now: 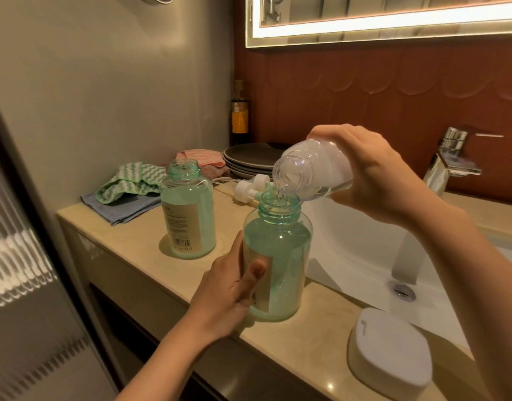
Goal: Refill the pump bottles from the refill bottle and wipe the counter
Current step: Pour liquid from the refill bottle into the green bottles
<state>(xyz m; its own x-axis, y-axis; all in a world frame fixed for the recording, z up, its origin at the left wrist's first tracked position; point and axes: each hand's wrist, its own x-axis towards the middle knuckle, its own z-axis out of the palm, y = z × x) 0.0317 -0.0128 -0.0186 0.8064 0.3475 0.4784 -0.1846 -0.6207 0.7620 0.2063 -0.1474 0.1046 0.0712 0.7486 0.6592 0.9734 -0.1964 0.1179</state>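
Our left hand (230, 299) grips the near pump bottle (276, 256), our right hand (373, 172) the tilted refill bottle (312, 172) (mouths barely aligned); overtilting could overflow onto the counter (127, 241).

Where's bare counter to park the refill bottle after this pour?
Bare beige counter lies in front of the folded blue cloth, left of the far green bottle. A smaller strip lies between the held green bottle and the white lidded box. The back corner is crowded: green-striped cloth, grey plates, white pump heads.
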